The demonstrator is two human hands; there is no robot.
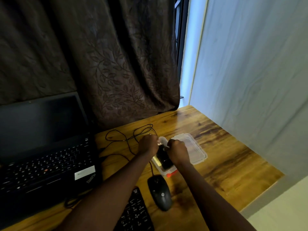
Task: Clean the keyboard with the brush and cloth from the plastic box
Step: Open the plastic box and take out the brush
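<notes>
An open clear plastic box stands on the wooden desk, right of the laptop. Inside it lie a dark item and a yellowish strip; I cannot tell which is the brush or the cloth. My left hand hovers over the box's far left corner, fingers pinched on a small whitish piece. My right hand is curled over the box's right side, its grasp hidden. The box's lid lies flat just to the right. A black keyboard shows partly under my left forearm.
A black laptop stands open at the left. A black mouse lies near the box, its cable looping behind my left hand. A dark curtain hangs behind the desk, and a pale wall runs along its right edge.
</notes>
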